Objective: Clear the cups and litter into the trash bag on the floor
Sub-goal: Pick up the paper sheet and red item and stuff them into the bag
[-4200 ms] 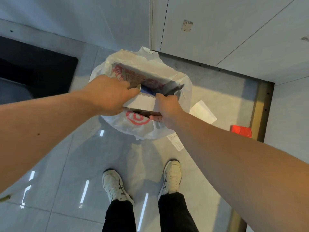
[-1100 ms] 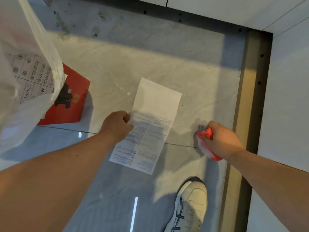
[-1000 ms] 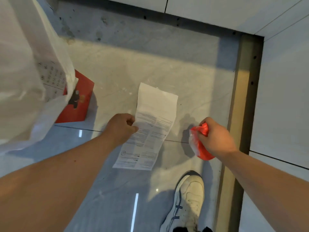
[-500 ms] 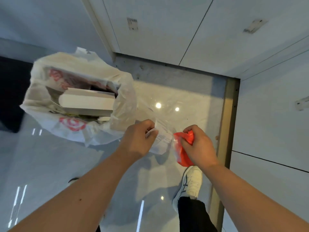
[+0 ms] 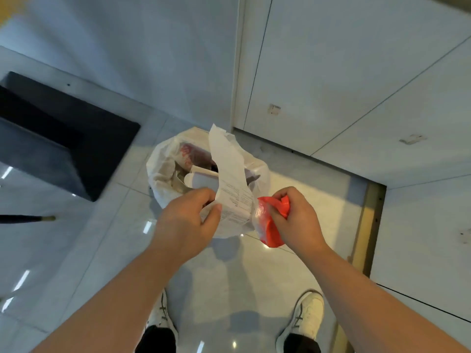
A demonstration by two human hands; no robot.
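Note:
A white plastic trash bag with red print stands open on the floor by the wall, with a white box and other litter inside. My left hand pinches a printed white paper sheet, which curls upward over the bag's mouth. My right hand grips a crumpled red wrapper just right of the paper, above the bag's near right edge. Both hands hover close together over the bag.
A dark rectangular block sits on the floor to the left. White wall panels rise behind the bag, and a brass floor strip runs along the right. My white shoes stand on glossy grey tiles.
Both hands picked the paper and red wrapper off the floor, rose, and swung left; they now hold them over the bag's opening.

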